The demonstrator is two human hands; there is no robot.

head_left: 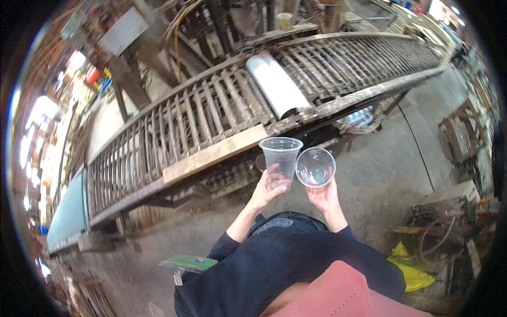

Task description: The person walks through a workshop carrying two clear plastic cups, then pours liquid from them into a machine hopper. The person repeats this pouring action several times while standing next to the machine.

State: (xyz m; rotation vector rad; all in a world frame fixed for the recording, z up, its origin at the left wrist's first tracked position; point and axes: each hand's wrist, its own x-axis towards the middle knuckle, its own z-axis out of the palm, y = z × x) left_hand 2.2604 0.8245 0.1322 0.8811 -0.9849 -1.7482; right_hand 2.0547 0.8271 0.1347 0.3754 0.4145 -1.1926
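A clear plastic cup (280, 158) stands nearly upright in my left hand (268, 191), whose fingers wrap round its lower part. My right hand (323, 196) is closed on a second clear plastic cup (315, 168), tilted so that its round mouth faces me. Side by side, the two cups are close together at the rims; whether they touch I cannot tell. Both are see-through, and nothing shows inside them. The fingers behind the right cup are partly hidden.
Ahead, a long slatted roller conveyor (200, 113) runs across, with a white roller (278, 87) and a wooden board (216, 153) along its near edge. A yellow plastic bag (411, 272) lies on the concrete floor (380, 174) at the right, near a machine (449, 216).
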